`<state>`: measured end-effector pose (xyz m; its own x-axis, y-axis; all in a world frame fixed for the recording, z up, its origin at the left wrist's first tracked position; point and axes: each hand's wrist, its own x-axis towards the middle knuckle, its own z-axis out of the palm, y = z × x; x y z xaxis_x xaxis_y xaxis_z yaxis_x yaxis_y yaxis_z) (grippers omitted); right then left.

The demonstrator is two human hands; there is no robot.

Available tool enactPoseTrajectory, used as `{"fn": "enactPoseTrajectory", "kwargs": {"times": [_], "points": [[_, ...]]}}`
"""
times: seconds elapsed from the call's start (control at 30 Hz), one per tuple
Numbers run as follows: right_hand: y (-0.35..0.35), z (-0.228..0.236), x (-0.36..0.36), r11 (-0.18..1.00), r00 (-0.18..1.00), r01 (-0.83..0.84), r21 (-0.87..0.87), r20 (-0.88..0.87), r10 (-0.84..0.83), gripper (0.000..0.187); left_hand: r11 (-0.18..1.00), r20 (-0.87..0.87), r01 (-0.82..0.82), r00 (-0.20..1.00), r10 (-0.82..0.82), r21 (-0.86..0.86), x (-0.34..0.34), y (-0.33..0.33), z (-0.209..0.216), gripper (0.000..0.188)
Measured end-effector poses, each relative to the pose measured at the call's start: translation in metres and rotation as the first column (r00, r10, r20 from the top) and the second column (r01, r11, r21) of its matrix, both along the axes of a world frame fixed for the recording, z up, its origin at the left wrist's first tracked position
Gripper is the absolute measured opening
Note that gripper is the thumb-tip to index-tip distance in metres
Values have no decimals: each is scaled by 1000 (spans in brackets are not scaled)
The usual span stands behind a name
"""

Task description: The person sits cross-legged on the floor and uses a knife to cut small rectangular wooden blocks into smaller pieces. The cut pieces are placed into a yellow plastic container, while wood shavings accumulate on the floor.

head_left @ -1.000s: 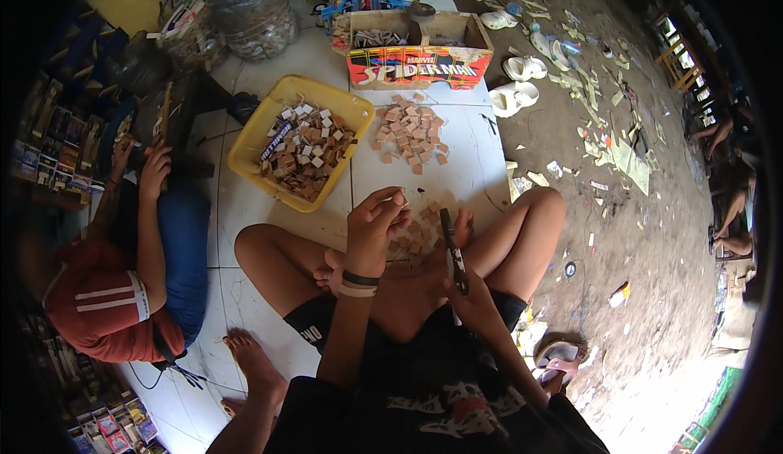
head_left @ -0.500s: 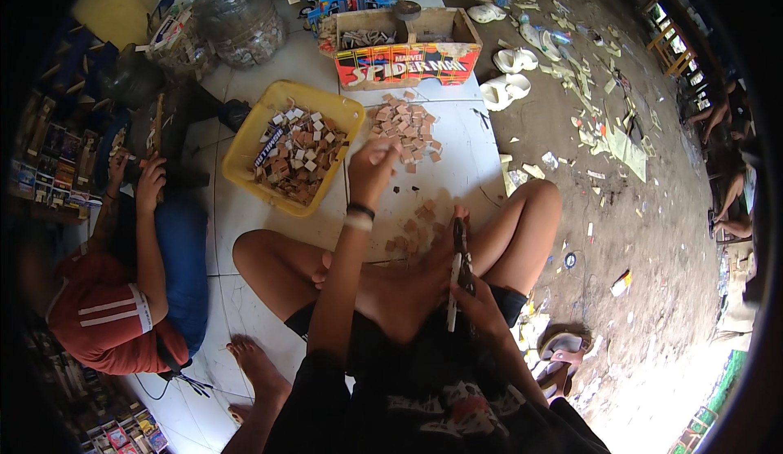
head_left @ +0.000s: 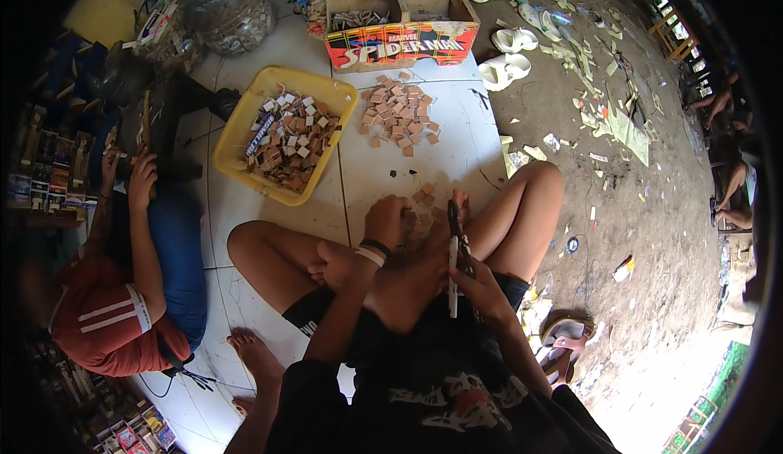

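My left hand (head_left: 387, 220) is over the tiles before my crossed legs, its fingers curled in; what they hold, if anything, is hidden. Just beyond its fingertips lie a few small brown square pieces (head_left: 424, 195). Held upright by my right thigh is a long narrow black-and-white tool (head_left: 454, 270), its kind unclear, with my right hand (head_left: 479, 288) closed round its lower part. Farther off is a larger heap of brown squares (head_left: 400, 110). Left of that heap stands a yellow plastic tub (head_left: 223, 159) of mixed brown and white squares.
A partitioned wooden box (head_left: 395, 57) with a printed red front stands beyond the heap. Large clear bags (head_left: 224, 13) sit at the far left. A person in a red shirt (head_left: 106, 319) works beside me. White clogs (head_left: 503, 71) and scraps lie on the ground at right.
My left hand has come back toward me from beside the larger heap to the few squares near my feet. My right hand still grips the black-and-white tool.
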<state>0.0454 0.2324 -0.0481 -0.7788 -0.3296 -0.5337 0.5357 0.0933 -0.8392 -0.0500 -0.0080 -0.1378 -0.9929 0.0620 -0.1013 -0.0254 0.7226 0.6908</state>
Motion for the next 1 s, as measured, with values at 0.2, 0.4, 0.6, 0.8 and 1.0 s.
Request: {"fn": "enactPoseTrajectory", "kwargs": {"times": [0.2,0.4,0.6,0.8,1.0], "points": [[-7,11,-2,977,986,-71,201,-132,99,41,938,-70,-75,992,105,338,-1,-19,52,17],[-19,43,2,912,921,-47,408,-337,198,58,961,-245,-65,960,133,267,7,-24,104,20],[-24,59,-8,929,855,-62,365,-461,239,73,988,-291,-29,954,72,150,12,-13,135,15],[-25,60,-10,945,850,-62,320,-479,218,71,995,-292,-31,955,58,95,16,-6,140,13],[-28,59,-11,949,858,-58,310,-471,206,69,998,-278,-31,960,44,50,18,-6,143,13]]}}
